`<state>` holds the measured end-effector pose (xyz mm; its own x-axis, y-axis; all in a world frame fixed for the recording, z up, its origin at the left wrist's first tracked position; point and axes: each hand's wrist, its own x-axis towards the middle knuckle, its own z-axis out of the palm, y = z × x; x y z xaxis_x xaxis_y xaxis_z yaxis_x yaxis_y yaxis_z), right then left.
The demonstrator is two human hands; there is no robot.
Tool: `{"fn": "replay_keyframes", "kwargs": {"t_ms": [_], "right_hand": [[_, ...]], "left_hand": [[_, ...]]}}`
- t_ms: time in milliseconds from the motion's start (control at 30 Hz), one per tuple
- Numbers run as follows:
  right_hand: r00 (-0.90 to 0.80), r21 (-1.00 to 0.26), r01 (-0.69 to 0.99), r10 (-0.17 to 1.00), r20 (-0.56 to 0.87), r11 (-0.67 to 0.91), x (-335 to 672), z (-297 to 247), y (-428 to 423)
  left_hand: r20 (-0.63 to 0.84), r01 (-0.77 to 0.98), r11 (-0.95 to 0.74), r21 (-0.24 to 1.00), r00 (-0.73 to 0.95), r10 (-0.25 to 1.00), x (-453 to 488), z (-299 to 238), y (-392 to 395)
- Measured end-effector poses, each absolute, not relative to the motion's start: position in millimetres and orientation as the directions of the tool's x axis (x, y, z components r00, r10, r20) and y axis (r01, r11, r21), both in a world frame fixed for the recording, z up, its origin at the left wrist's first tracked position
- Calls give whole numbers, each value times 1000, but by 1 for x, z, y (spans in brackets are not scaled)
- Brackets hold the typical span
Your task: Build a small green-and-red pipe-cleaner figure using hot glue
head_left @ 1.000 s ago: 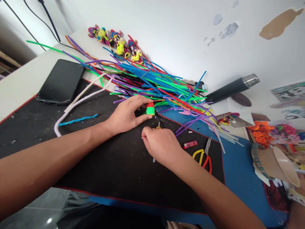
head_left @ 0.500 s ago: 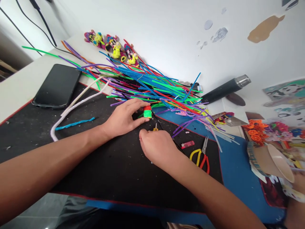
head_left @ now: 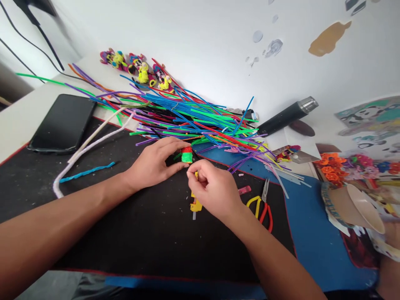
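Note:
My left hand [head_left: 156,160] holds a small roll of red and green chenille stems [head_left: 186,157] between thumb and fingers, above the black mat. Close to its right, my right hand [head_left: 214,183] is closed in a pinch, fingertips near the left thumb; what they hold, if anything, is too small to make out. A yellow glue gun [head_left: 196,205] with a clear stick poking out its end shows under and beside the right hand, partly hidden by it. Scissors [head_left: 264,204] with one yellow and one red handle lie right of that hand, by a pink lighter [head_left: 244,190].
A heap of coloured chenille stems [head_left: 193,112] spreads behind the hands. Left are a black phone [head_left: 62,123], a white bent stem [head_left: 90,148] and a twisted blue stem [head_left: 89,172]. Small colourful figures [head_left: 142,73] lie by the wall. A dark cylinder [head_left: 284,116] stands at back right.
My right hand has shifted from a closed grip by the yellow glue gun to a fingertip pinch beside the roll. More of the glue gun now shows below. My left hand still holds the roll.

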<state>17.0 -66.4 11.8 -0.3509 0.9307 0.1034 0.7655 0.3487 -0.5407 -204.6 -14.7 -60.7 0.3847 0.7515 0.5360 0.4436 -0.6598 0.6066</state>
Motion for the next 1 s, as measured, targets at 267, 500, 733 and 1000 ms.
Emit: {"fn": "replay_keyframes", "kwargs": {"t_ms": [267, 500, 733, 1000], "right_hand": [[-155, -688, 658, 949, 275, 306, 33, -4, -63], [-158, -674, 658, 937, 311, 334, 29, -10, -58], [-202, -651, 672, 933, 299, 354, 29, -22, -59], [-205, -623, 690, 925, 320, 368, 29, -25, -57]], "left_hand": [[561, 457, -728, 512, 464, 686, -202, -60, -22], [552, 443, -742, 503, 496, 670, -201, -57, -23], [552, 433, -749, 502, 507, 662, -201, -59, -24], [552, 435, -760, 483, 523, 650, -202, -58, -23]]}}
